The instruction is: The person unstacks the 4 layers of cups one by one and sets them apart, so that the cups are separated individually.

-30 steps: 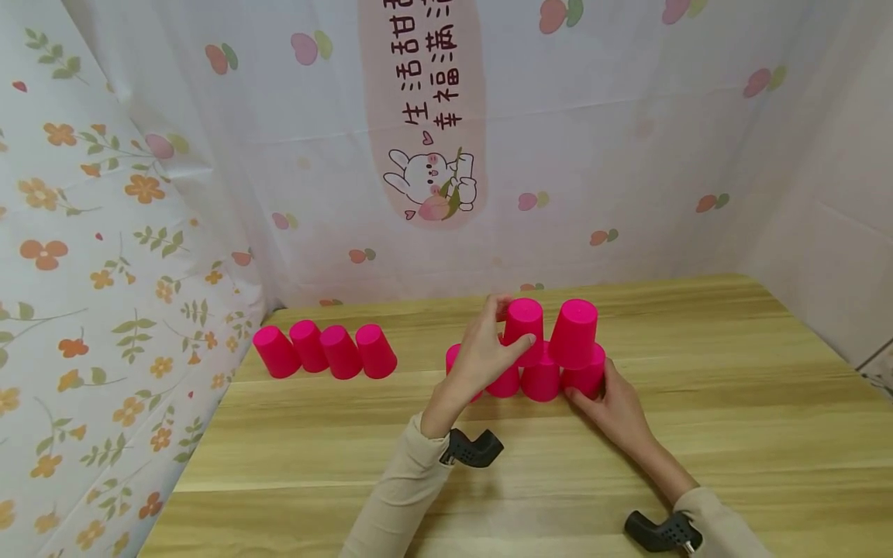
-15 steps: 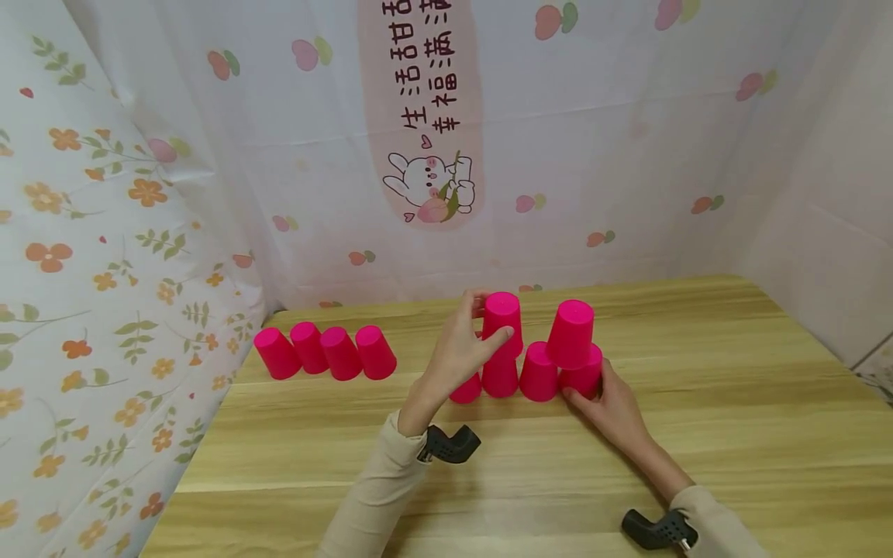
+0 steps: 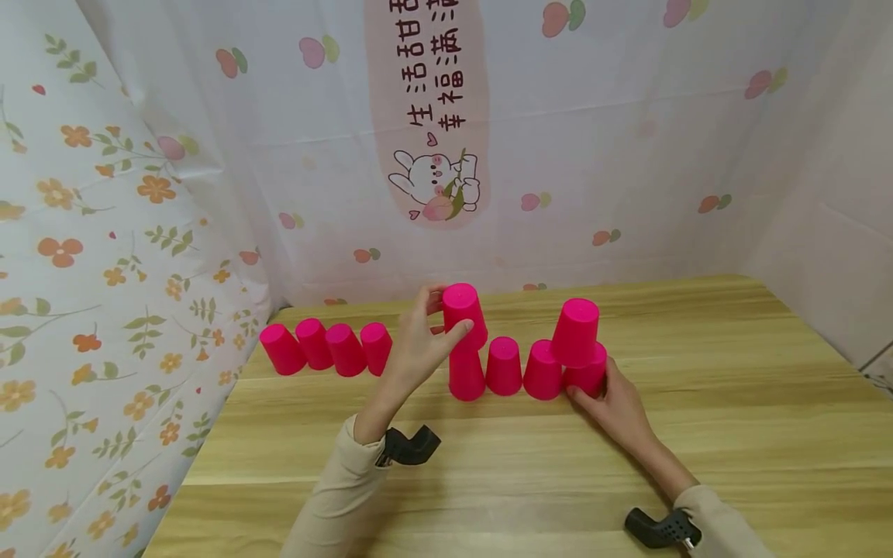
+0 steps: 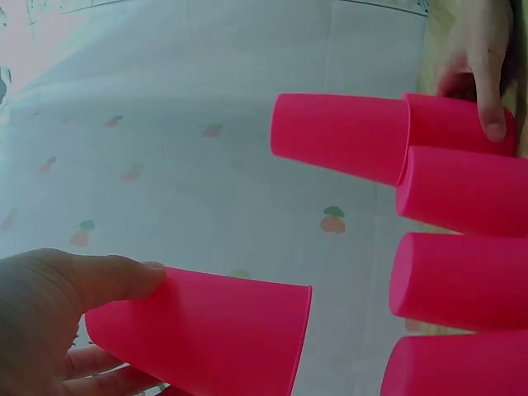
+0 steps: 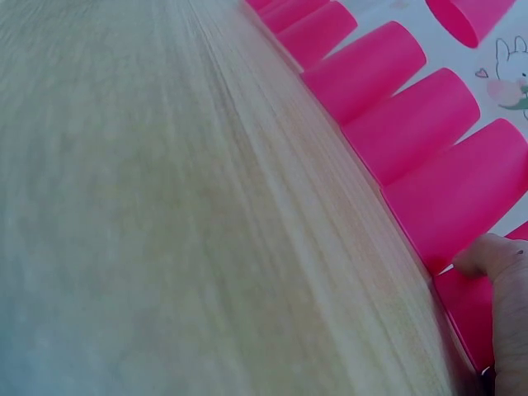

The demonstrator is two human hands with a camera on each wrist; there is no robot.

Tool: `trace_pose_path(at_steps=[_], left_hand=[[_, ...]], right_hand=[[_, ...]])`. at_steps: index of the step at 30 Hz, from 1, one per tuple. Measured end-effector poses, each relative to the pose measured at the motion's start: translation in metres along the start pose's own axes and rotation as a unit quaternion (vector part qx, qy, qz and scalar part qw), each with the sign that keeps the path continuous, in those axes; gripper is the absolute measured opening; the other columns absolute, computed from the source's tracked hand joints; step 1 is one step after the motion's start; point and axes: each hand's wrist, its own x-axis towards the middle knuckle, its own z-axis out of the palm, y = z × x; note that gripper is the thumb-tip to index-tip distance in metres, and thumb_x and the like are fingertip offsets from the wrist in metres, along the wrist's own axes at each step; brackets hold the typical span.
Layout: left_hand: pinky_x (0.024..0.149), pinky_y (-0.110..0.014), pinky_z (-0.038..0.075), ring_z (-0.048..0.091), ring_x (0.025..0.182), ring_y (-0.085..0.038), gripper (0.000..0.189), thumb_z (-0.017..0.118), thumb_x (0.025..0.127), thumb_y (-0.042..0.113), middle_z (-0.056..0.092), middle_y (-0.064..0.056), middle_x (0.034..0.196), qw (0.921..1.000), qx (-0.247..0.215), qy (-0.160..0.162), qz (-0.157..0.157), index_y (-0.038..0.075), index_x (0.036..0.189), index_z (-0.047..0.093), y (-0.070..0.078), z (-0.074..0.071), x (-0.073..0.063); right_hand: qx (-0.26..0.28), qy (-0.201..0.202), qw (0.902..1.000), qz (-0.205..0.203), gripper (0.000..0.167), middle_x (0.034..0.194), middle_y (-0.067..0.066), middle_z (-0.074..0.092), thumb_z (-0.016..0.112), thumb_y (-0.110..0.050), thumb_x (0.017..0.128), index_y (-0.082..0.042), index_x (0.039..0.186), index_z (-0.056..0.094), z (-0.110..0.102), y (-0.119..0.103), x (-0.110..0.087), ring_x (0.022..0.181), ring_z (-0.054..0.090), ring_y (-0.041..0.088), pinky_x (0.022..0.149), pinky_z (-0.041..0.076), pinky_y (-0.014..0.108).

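Observation:
In the head view my left hand grips an upside-down pink cup, thumb in front and fingers behind. That cup overlaps the leftmost cup of an upturned row; the left wrist view shows the held cup apart from the row. Two middle cups stand beside each other, one being the middle cup. At the right end my right hand holds the bottom cup low down, thumb at its front. An upper cup rests across the two rightmost cups of the row.
Several more upturned pink cups stand in a line at the back left of the wooden table, partly behind the left hand. A printed curtain hangs behind the table, and a floral one at the left.
My left hand has carried its cup leftward, from beside the upper right cup to over the row's left end. My right hand has stayed at the rightmost bottom cup.

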Motion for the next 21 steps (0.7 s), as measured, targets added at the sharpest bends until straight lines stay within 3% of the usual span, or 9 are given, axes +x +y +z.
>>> trace_pose_path(at_steps=[11,17,21], left_hand=[[0.072,-0.04,0.055,0.058,0.103,-0.024,0.053,0.075,0.077,0.01,0.061,-0.008,0.113,0.9988,0.036,0.033,0.007,0.004,0.122,0.047,-0.013,-0.021,-0.021],[0.072,-0.042,0.054,0.06,0.1,-0.026,0.055,0.077,0.075,0.01,0.062,-0.011,0.112,0.9963,0.062,0.056,0.02,0.002,0.121,0.048,-0.021,-0.042,-0.036],[0.073,-0.04,0.054,0.061,0.098,-0.027,0.054,0.077,0.075,0.009,0.062,-0.013,0.111,0.9948,0.067,0.076,0.005,0.0,0.121,0.048,-0.027,-0.056,-0.045]], right_hand=[[0.001,0.004,1.0,-0.006,0.063,0.106,0.023,0.059,0.074,-0.013,0.077,0.005,0.128,0.041,0.0,0.002,0.0,0.092,0.058,0.034,0.076,0.046,0.049],[0.001,-0.001,1.0,-0.005,0.064,0.108,0.023,0.058,0.074,-0.013,0.078,0.006,0.128,0.039,0.0,0.001,-0.002,0.093,0.057,0.035,0.077,0.045,0.051],[0.004,0.0,1.0,-0.006,0.064,0.108,0.023,0.058,0.073,-0.014,0.078,0.006,0.129,0.039,0.001,0.0,0.0,0.094,0.057,0.036,0.077,0.045,0.05]])
